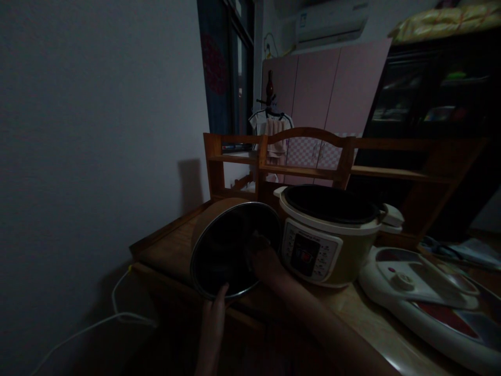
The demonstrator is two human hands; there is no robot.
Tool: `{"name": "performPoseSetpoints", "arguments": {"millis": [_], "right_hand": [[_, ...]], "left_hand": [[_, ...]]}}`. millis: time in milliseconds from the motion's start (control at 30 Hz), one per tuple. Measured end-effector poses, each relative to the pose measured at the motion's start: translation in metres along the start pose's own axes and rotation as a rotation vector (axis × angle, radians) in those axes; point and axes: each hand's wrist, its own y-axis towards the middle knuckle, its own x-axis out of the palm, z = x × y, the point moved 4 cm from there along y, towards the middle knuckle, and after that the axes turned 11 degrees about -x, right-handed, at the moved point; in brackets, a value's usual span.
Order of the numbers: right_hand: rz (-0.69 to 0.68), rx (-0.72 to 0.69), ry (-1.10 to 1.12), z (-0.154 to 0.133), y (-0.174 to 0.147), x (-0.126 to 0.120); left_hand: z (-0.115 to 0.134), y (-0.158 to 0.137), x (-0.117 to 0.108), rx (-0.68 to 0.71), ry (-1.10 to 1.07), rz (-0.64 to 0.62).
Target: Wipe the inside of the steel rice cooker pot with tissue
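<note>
A round pot (207, 224), orange-brown outside and dark inside, is tipped on the wooden desk so that its mouth faces me. My left hand (214, 308) grips the near rim, its thumb over the edge and the other fingers hidden behind the wall. Inside the pot is my right hand (264, 258), with closed fingers against or near the inner right wall. A dim greyish patch at those fingers may be a cloth, but the dark hides what it is. Just right of the pot stands an electric pressure cooker (348, 250) without its lid, showing a dark inside.
A large white appliance with a knob (403, 282) lies on the right of the desk (172, 248). A wooden shelf rack (305, 169) rises along the back edge. The wall (117, 130) is close on the left, with a white cable (117, 315) below.
</note>
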Motion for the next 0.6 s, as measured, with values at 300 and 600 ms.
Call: {"name": "performPoseSetpoints", "arguments": {"millis": [300,600], "right_hand": [[0.006,0.038,-0.026,-0.005,0.000,0.000],[-0.054,0.119,-0.002,-0.017,-0.008,0.001]], "left_hand": [[0.005,-0.001,-0.005,0.035,0.076,0.023],[0.004,-0.003,-0.002,0.047,0.046,0.081]]}}
